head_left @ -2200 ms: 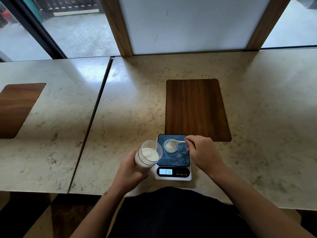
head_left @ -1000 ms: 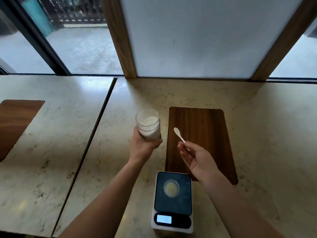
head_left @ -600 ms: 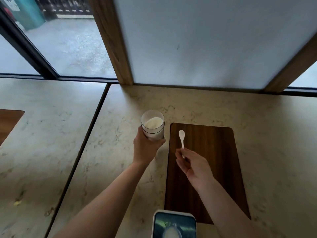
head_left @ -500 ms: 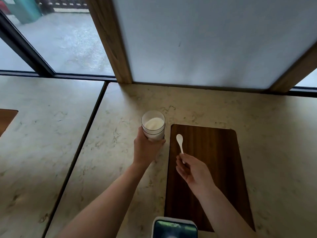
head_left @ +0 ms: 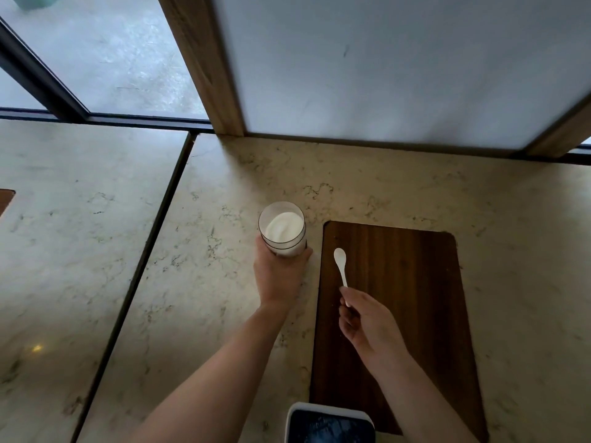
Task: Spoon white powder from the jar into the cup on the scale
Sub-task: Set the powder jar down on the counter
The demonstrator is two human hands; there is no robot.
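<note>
Marble countertop (head_left: 96,251) is filling the frame. Left of centre, the left hand (head_left: 277,276) is wrapping closed around the jar (head_left: 283,230) of white powder. Right of it, the right hand (head_left: 367,327) is pinching a white spoon (head_left: 341,263) over the wooden board (head_left: 409,314). At bottom centre, the scale (head_left: 329,423) is showing only partly.

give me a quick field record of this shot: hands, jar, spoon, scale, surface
left hand: wrapped around the lower part of the jar
jar: clear, open, upright, white powder inside, left of the wooden board
right hand: pinching the handle end of the spoon
spoon: small, white, bowl looks empty, over the wooden board
scale: only its far edge shows at the bottom of the view
cup: not in view
surface: pale marbled countertop
</note>
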